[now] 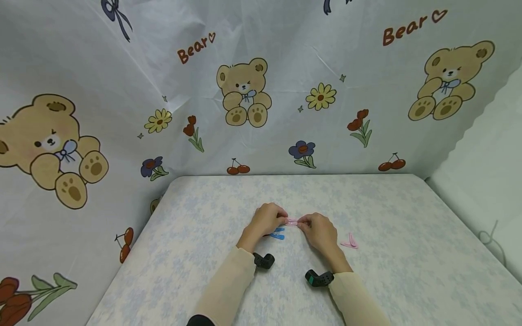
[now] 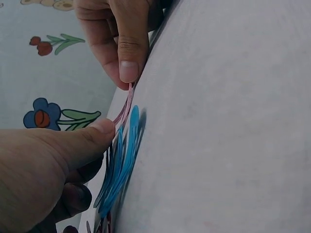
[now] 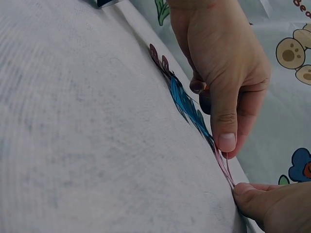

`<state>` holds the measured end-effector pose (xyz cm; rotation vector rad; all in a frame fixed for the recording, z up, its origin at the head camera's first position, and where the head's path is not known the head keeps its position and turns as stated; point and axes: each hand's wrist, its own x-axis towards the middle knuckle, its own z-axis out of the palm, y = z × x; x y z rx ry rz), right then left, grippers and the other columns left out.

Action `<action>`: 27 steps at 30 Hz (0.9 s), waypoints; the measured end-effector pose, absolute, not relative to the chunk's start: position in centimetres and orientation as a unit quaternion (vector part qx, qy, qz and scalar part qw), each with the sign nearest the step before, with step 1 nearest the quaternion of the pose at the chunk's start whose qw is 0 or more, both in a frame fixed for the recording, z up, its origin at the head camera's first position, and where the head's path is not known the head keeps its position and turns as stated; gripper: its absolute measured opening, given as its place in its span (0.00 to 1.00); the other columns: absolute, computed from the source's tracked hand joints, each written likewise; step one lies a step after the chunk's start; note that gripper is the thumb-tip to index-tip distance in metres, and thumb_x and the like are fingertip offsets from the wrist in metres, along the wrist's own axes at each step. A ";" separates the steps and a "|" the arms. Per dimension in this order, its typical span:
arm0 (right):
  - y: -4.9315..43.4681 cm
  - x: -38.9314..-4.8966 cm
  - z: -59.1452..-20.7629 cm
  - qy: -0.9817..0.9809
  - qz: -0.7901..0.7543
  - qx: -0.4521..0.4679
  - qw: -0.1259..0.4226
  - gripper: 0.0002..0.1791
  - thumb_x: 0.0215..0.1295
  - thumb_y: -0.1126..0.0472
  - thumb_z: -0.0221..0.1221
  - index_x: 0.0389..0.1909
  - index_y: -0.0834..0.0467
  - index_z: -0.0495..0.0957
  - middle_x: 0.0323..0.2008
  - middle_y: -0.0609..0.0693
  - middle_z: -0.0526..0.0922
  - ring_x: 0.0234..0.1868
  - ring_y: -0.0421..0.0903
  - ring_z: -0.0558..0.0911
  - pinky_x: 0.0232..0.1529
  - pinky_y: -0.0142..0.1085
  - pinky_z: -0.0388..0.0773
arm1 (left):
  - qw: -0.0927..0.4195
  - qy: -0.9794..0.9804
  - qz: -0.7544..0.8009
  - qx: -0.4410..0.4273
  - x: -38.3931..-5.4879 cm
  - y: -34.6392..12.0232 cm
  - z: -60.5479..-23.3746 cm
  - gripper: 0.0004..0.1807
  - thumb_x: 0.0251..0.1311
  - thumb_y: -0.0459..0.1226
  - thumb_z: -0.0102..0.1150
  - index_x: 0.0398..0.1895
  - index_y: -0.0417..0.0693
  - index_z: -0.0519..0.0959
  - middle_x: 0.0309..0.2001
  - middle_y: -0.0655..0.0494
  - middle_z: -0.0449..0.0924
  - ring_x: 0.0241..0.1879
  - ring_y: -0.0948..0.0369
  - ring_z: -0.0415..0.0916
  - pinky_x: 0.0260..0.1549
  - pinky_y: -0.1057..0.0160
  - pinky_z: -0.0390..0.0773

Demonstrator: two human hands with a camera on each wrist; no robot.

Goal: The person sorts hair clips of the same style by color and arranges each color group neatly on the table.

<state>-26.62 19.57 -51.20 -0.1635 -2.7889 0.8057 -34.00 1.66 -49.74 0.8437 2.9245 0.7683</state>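
Between my two hands is a pink hair clip point(image 1: 291, 222), just above the table. My left hand point(image 1: 267, 218) pinches one end between thumb and fingertips, and my right hand point(image 1: 320, 232) pinches the other. Several blue hair clips point(image 1: 278, 236) lie on the table close below the left hand, fanned out in the left wrist view. Dark reddish clips point(image 3: 158, 56) show beyond the blue ones in the right wrist view; the left hand hides them from the head camera. A separate pink hair clip point(image 1: 350, 242) lies to the right of my right hand, its two parts spread apart.
The table point(image 1: 204, 280) has a pale blue mottled cover. A white cloth point(image 1: 281, 149) printed with bears and flowers hangs at its back and left edges. On the right, a thin cord point(image 1: 493, 237) hangs beside the table edge.
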 end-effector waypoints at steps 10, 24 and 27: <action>19.5 -26.7 -51.3 -0.951 0.280 -0.059 0.117 0.05 0.65 0.52 0.67 0.36 0.47 0.89 0.32 0.45 0.85 0.28 0.41 0.78 0.24 0.35 0.68 | 0.010 0.924 0.276 0.264 -33.9 1.5 -49.5 0.08 0.66 0.43 0.65 0.44 0.57 0.89 0.41 0.63 0.88 0.39 0.66 0.82 0.42 0.62 0.80; 20.0 -26.8 -51.1 -0.948 0.290 -0.060 0.114 0.06 0.65 0.53 0.67 0.38 0.48 0.89 0.33 0.47 0.86 0.28 0.42 0.77 0.25 0.35 0.69 | 0.012 0.922 0.277 0.269 -34.4 1.5 -49.8 0.08 0.66 0.44 0.65 0.44 0.58 0.89 0.40 0.64 0.88 0.39 0.66 0.82 0.42 0.62 0.80; 20.1 -26.7 -51.0 -0.944 0.306 -0.059 0.111 0.06 0.65 0.53 0.67 0.39 0.48 0.89 0.32 0.47 0.85 0.27 0.43 0.77 0.24 0.36 0.69 | 0.020 0.924 0.278 0.262 -34.4 1.3 -49.9 0.08 0.65 0.44 0.65 0.44 0.58 0.89 0.39 0.64 0.88 0.39 0.66 0.81 0.43 0.62 0.79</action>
